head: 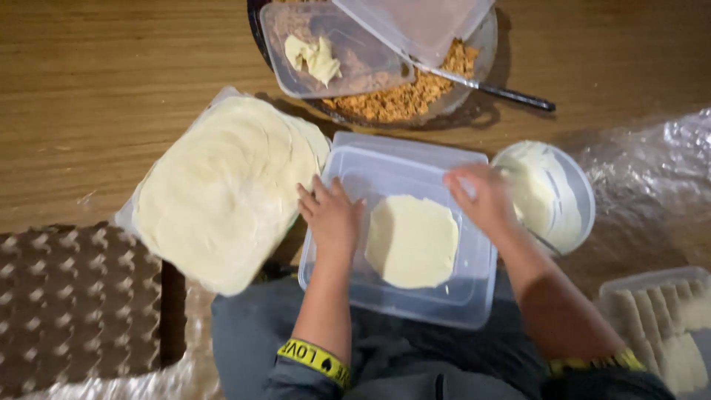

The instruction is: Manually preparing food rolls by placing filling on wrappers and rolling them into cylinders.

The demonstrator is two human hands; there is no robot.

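in the middle of the frame a pale round wrapper [412,241] is lying flat on an upturned clear plastic lid [400,296], and the left hand [331,215] is resting on the lid's left edge with its fingers together. the right hand [485,198] is hovering at the lid's upper right corner, beside a small bowl of white paste [552,196], its fingers loosely curled and holding nothing that can be made out. a stack of wrappers [222,192] is sitting at centre left on the wooden bench [89,89], and a bowl of crumbly filling [404,100] is standing at the top.

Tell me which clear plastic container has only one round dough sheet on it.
The upturned container on the person's lap, between the left hand and right hand. The tilted container above holds a dough lump; the container at right holds folded pieces.
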